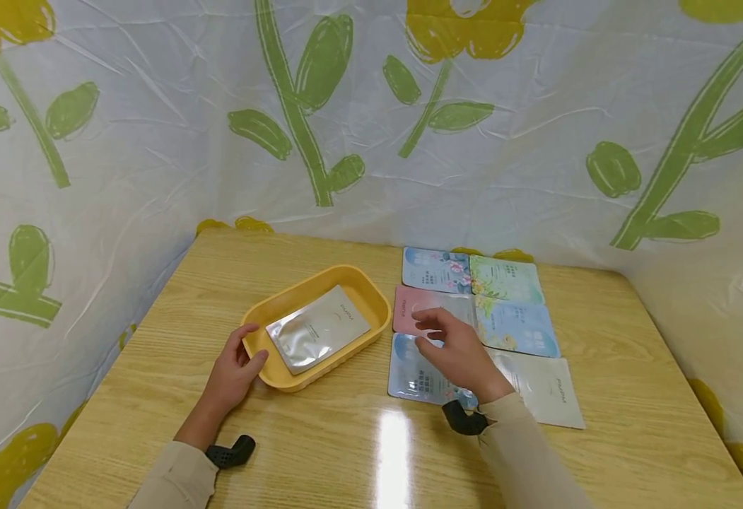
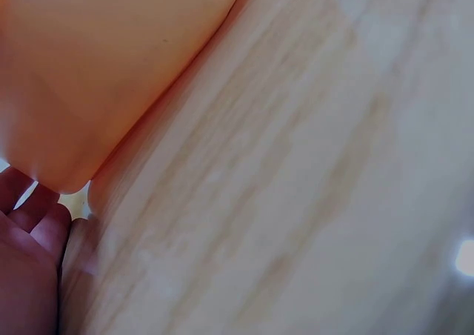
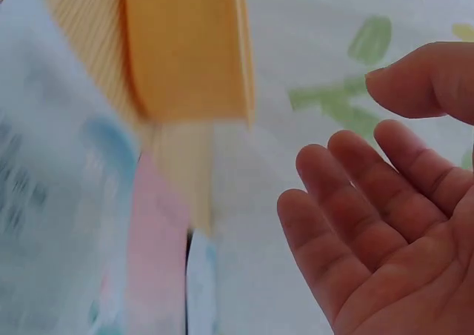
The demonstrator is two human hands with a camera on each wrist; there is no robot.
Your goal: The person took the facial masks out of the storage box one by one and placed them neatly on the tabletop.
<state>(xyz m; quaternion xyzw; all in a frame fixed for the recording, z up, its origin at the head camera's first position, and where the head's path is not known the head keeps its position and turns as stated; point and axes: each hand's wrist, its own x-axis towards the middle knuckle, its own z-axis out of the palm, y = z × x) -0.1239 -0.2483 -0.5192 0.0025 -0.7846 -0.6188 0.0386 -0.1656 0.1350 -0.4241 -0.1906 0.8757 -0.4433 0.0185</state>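
At its near left end, a yellow plastic basket [image 1: 352, 278] is held by my left hand [image 1: 230, 371], with thumb and fingers at the rim. Inside the basket lies a silvery-white face mask sachet [image 1: 320, 329]. In the left wrist view, fingers of the left hand [image 2: 33, 224] show beside the basket's end wall [image 2: 96, 68]. My right hand [image 1: 457, 352] hovers over the flat mask sachets with nothing in it. Below it are a pink sachet [image 1: 406, 311] and a blue sachet [image 1: 409, 367]. The right wrist view shows its fingers [image 3: 348, 209] loosely extended and the thumb apart.
More sachets lie in two columns: a blue floral one [image 1: 431, 268], a green one [image 1: 507, 279], a light blue one [image 1: 524, 329] and a white one [image 1: 556, 392]. A flower-print cloth [image 1: 346, 106] hangs around the wooden table [image 1: 320, 445].
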